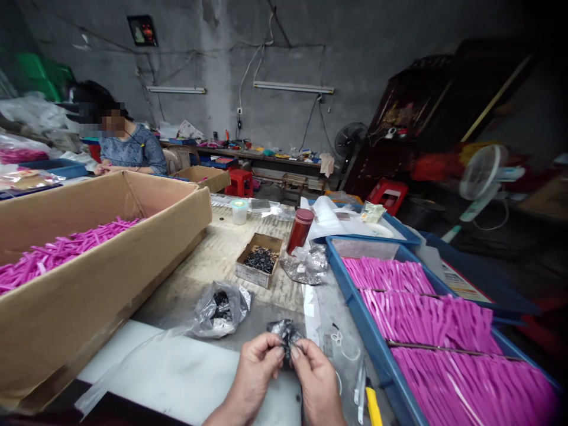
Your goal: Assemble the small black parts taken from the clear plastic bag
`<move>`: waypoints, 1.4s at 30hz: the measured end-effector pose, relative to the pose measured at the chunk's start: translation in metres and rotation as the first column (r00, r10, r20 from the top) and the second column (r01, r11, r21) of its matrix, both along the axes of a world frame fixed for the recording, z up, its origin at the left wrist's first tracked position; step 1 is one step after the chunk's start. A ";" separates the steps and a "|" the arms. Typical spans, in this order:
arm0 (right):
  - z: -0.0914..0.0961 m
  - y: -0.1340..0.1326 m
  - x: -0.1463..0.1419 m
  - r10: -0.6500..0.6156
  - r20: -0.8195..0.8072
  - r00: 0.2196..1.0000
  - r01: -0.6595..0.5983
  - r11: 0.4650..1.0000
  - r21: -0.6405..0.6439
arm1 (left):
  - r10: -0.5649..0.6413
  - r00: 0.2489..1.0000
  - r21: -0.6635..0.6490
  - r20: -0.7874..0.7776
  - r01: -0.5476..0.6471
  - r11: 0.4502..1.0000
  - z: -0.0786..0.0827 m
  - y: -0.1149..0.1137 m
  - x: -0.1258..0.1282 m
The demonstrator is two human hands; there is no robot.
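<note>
Both my hands are together low in the middle of the head view. My left hand (260, 370) pinches one side of a small dark plastic bag (284, 329), thumb against fingers. On its other side, my right hand (316, 376) grips the same bag in a like pinch. What the bag holds cannot be made out. Just left of it, an open clear plastic bag (220, 310) with small black pieces inside rests on the table. Farther back, a small cardboard box (252, 275) contains many tiny black parts.
A large cardboard box (146, 254) of magenta strips borders the left side. On the right stands a blue tray (355, 302) with rows of magenta strips. A yellow-handled cutter (373, 408), a dark red jar (299, 231) and a crumpled bag (308, 266) lie nearer. Another person (133, 148) sits back left.
</note>
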State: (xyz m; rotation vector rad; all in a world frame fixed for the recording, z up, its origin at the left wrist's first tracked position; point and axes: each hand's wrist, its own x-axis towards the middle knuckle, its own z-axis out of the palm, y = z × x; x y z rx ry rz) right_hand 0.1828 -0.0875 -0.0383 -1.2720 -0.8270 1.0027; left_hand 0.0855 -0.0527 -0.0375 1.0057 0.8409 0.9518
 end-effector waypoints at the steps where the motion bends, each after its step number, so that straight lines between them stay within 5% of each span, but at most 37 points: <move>1: -0.001 0.000 0.000 -0.002 -0.002 1.000 0.002 1.000 -0.002 | -0.001 1.000 0.004 -0.005 0.001 1.000 0.000 0.000 0.000; 35: -0.005 -0.002 -0.002 0.026 -0.064 0.998 -0.026 1.000 -0.006 | -0.020 0.998 0.073 -0.064 0.024 0.997 -0.004 -0.002 0.000; 42: -0.005 -0.004 -0.001 -0.013 0.028 1.000 0.013 1.000 -0.014 | 0.029 0.989 0.211 -0.146 0.003 0.977 -0.002 -0.002 -0.003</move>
